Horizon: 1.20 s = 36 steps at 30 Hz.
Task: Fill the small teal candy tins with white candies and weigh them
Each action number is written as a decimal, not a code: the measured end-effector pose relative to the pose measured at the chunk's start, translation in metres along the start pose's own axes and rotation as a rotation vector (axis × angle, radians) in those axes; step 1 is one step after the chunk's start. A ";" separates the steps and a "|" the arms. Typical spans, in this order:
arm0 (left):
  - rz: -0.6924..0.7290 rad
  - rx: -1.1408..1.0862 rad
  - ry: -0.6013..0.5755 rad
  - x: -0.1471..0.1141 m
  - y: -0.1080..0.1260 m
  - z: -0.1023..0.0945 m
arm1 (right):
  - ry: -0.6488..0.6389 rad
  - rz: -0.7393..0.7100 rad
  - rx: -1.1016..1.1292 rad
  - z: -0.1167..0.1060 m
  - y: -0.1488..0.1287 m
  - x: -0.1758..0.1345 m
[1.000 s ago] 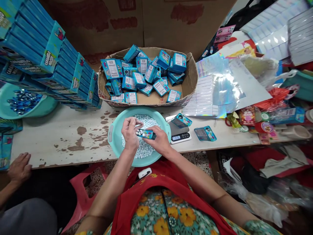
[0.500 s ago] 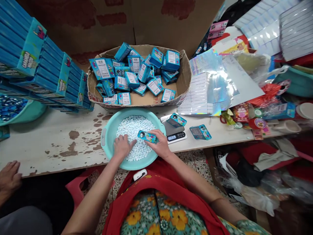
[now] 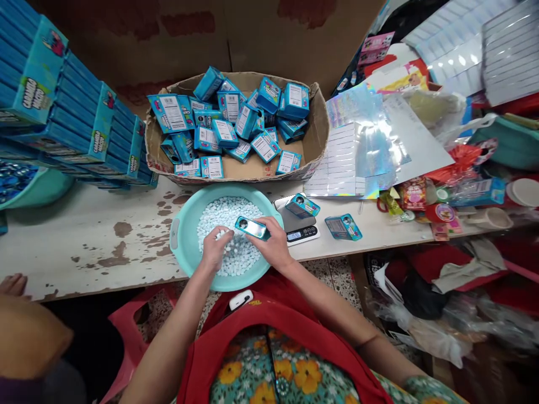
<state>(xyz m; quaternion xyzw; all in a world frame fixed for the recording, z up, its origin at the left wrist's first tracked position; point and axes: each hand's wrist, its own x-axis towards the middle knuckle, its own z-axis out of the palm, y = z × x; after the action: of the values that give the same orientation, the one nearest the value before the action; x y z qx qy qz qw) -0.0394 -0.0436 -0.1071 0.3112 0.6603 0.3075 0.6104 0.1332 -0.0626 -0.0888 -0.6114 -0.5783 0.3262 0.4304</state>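
Observation:
A turquoise basin (image 3: 182, 247) full of small white candies (image 3: 241, 259) stands at the table's front edge. Above the candies, my left hand (image 3: 215, 246) is closed on several of them, some showing at its fingertips. My right hand (image 3: 273, 242) holds a small blue candy box (image 3: 251, 227) over the basin, its top facing me and a dark round spot at its left end. Right of the basin, a digital kitchen scale (image 3: 304, 231) carries another blue box (image 3: 302, 205). One more blue box (image 3: 343, 226) lies on the table beside the scale.
Behind the basin is a cardboard tray (image 3: 248, 173) of blue boxes. Stacked blue cartons (image 3: 80, 112) and another turquoise basin (image 3: 46, 192) stand left. Shiny sheets (image 3: 337, 163) and packaging clutter the right. Another person's hand (image 3: 13, 285) rests at the table's left edge.
My left hand has risen from the candies with several in its fingers. The box in my right hand has tilted slightly and moved a little left. The other person's arm has shifted at lower left.

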 end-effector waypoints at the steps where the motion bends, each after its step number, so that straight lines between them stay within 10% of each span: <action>1: 0.021 -0.119 0.001 -0.004 0.010 0.000 | -0.010 0.004 -0.016 0.001 0.001 0.000; 13: 0.482 -0.569 0.139 -0.008 0.064 0.025 | -0.212 -0.052 -0.098 0.014 -0.025 0.005; 36: 0.544 -0.513 0.141 -0.010 0.080 0.031 | -0.180 -0.047 0.018 0.008 -0.031 0.018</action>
<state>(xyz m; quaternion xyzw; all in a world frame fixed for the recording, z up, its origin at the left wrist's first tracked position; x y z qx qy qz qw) -0.0048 -0.0016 -0.0404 0.2903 0.4957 0.6343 0.5174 0.1152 -0.0449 -0.0617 -0.5618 -0.6259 0.3749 0.3899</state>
